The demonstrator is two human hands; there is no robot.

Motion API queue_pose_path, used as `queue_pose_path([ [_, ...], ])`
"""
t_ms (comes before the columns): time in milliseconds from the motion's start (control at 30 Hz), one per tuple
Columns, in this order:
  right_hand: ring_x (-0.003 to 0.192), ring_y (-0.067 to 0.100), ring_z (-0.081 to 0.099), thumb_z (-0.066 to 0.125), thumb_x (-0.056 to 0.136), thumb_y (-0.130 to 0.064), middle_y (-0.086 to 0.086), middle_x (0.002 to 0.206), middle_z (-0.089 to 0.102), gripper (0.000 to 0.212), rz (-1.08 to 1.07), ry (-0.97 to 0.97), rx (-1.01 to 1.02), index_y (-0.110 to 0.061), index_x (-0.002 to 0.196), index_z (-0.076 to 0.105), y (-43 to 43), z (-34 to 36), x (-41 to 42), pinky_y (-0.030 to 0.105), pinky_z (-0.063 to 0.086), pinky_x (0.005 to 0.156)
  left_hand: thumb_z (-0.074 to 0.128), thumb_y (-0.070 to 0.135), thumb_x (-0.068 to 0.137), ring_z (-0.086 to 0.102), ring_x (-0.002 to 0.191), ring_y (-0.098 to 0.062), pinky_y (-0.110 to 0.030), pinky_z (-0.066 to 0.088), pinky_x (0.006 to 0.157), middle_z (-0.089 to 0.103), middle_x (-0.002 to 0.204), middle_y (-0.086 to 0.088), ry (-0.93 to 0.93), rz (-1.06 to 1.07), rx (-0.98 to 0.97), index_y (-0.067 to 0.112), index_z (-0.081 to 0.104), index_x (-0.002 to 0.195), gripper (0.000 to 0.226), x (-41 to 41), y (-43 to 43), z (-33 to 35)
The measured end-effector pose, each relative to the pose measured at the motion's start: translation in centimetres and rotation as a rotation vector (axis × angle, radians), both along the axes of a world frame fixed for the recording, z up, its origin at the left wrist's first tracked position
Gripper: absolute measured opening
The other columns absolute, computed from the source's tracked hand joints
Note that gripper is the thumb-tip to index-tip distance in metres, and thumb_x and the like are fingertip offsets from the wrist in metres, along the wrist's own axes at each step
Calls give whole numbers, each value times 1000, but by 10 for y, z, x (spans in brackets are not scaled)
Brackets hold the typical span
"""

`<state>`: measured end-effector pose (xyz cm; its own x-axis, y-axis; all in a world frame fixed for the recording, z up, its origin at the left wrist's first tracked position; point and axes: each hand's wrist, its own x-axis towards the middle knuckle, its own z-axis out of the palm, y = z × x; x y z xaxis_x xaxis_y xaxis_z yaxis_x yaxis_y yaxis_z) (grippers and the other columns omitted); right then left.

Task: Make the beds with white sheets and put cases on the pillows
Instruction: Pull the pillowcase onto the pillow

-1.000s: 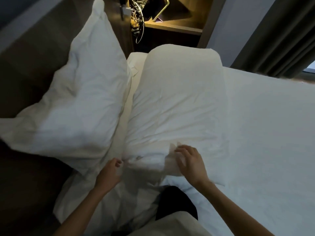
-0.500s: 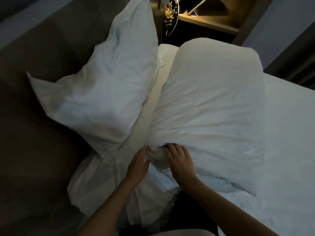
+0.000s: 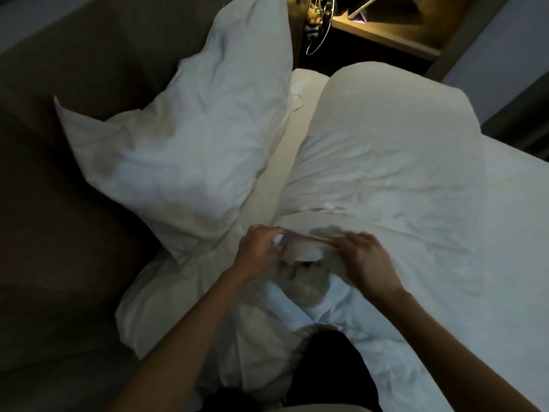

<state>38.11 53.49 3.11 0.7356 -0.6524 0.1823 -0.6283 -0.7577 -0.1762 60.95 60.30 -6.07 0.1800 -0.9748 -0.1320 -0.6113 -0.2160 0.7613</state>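
A: Hands?

B: Left hand (image 3: 258, 248) and right hand (image 3: 367, 261) are both at the open end of the pillowcase (image 3: 300, 251). Fingers of each are curled and pinching the hem. A strip of the fabric is stretched taut between them.

A: Where's the pillow?

B: The pillow (image 3: 386, 150) lies flat on the bed (image 3: 502, 263), parallel to the head edge, a strip of sheet between. Its long axis runs from the near side edge toward the far head corner. Open end is on the near side, right at the hands. Far end is rounded and filled out.

A: Is the case fully on?

B: Cannot tell. There's a grey rounded patch below the hem between the wrists; too dim to say whether it's filling or shadow.

A: Other pillow?

B: Second pillow (image 3: 184, 150) is cased, tilted, and leaning on the brown headboard (image 3: 50, 203). Its lower corner is just beside the left hand. A strip of sheet shows between the two pillows higher up. Lower down they look close, contact unclear.

A: Anything else?

B: Lit wooden shelf (image 3: 383, 37) past the far head corner, with a wire loop (image 3: 316, 40) hanging beside it, blurred. The person's dark clothing shows at the near side edge.
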Motion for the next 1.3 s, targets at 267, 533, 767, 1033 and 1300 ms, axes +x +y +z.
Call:
queue_pose_path([
  [267,61,31,53,55,76,-2,10,76,59,33,-180,-142,-192,-5,106,71,-7,20,-30,30,42,57,82,20,70,45,103,-25,-37,46,80,41,115,-10,-114,103,14,10,46,106,52,-55,-20,15],
  [533,68,31,53,56,85,-5,8,81,55,30,-299,-201,-109,-7,112,68,-13,10,-32,31,41,64,66,20,89,60,76,-21,-25,38,61,62,83,-2,131,26,17,7,58,100,19,-16,-19,21],
  [767,104,35,49,53,89,-17,17,119,58,25,218,-31,-374,-8,110,62,10,9,-12,48,37,92,64,28,88,49,61,-10,-30,37,56,56,63,0,146,-106,5,15,53,67,27,-8,-30,45],
  [1033,93,27,50,59,86,-25,3,105,61,24,83,202,-416,-23,109,61,-7,11,21,41,33,79,66,22,89,35,46,0,-19,26,47,37,52,11,73,-191,-5,25,36,56,45,-12,-35,67],
  [1300,52,26,57,54,89,-29,3,59,60,30,-13,-36,-95,-20,60,51,-16,49,28,30,36,57,60,28,94,46,53,-6,-25,34,54,46,56,8,88,-237,-10,23,40,61,39,-24,-37,92],
])
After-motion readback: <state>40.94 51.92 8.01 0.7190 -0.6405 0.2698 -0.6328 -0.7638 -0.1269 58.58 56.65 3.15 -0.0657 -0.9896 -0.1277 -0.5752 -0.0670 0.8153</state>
